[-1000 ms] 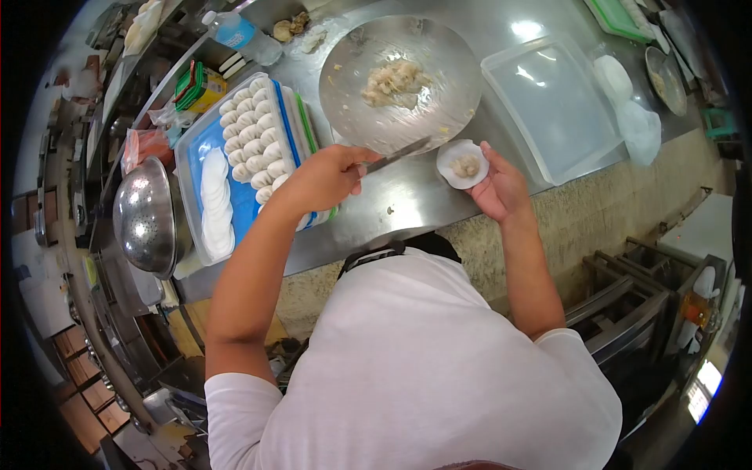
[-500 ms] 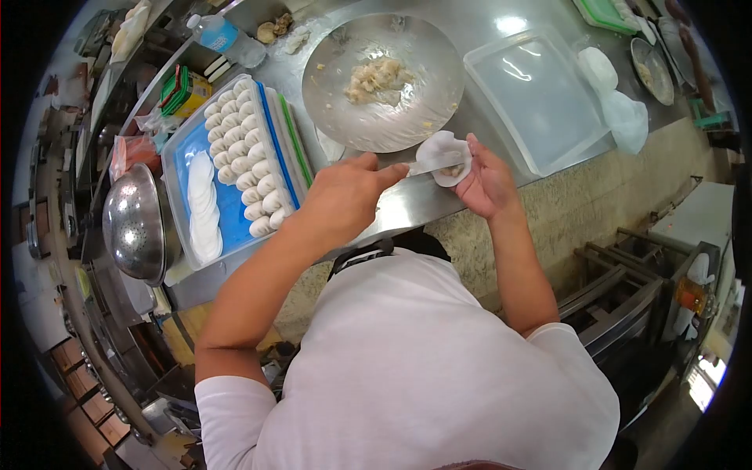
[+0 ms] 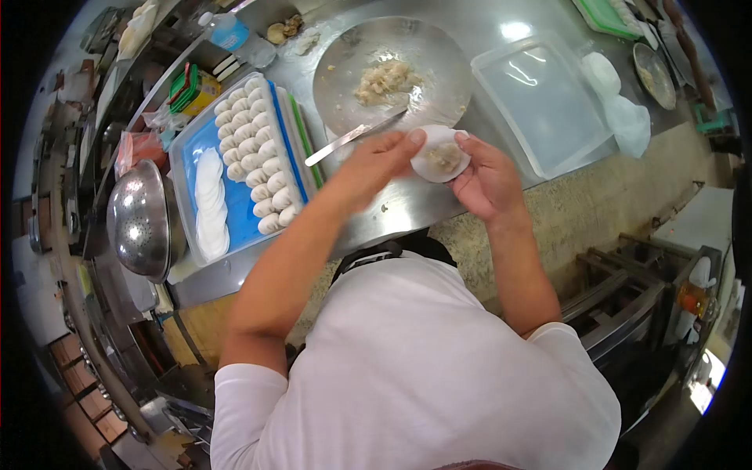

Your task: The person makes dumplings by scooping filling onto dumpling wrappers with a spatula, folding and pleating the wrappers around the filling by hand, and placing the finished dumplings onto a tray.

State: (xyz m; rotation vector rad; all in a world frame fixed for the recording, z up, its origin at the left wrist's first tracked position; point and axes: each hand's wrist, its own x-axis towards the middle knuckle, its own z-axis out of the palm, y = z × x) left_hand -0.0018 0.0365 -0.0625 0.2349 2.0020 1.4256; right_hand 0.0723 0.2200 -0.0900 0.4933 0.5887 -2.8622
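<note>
Between my two hands is a round white dumpling wrapper with a lump of pale filling in its middle. My left hand pinches the wrapper's left edge, slightly blurred. My right hand grips its right edge with thumb and fingers. Just beyond my left hand, a metal spreading knife rests across the near rim of a wide metal bowl. More of the pale filling lies in that bowl.
Left of the bowl, a tray with a blue base holds rows of shaped dumplings and overlapping wrappers. A metal colander stands beside it. To the right lies a translucent plastic tray. A water bottle is at the back.
My left hand has let go of the spreading knife, which now lies on the bowl's rim. That hand has taken hold of the wrapper's left edge. The filling now shows on the wrapper.
</note>
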